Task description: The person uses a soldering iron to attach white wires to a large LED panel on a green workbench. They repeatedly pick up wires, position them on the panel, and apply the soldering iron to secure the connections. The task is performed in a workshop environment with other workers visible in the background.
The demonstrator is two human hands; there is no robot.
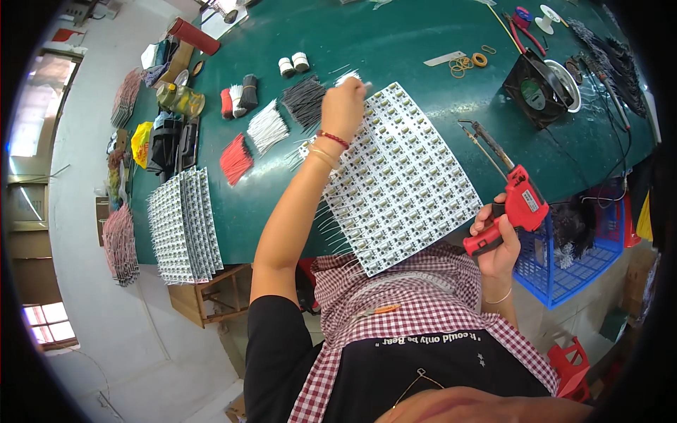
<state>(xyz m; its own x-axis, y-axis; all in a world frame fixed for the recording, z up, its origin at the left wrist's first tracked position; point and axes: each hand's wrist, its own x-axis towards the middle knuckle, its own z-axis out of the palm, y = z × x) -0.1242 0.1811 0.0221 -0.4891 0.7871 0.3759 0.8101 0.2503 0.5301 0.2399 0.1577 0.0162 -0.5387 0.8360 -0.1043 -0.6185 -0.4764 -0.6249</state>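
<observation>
A large white panel of small circuit boards [412, 180] lies tilted at the near edge of the green table, with thin white wires sticking out along its left side. My left hand [343, 109] is over the panel's far left corner, fingers closed beside a small bunch of white wires [348, 76]; what they pinch cannot be made out. To the right of the panel, my right hand [502, 245] grips a red soldering gun [523, 201], its tip pointing up and left, apart from the boards. Bundles of black wires [303, 101], white wires [267, 127] and red wires [236, 159] lie left of my left hand.
Stacked circuit board panels [185, 225] stand at the table's left edge. At the right are a black fan [536, 88], a white spool [547, 19] and rubber bands [460, 67]. A blue plastic crate [557, 268] sits below the table's right side. A jar [182, 100] stands far left.
</observation>
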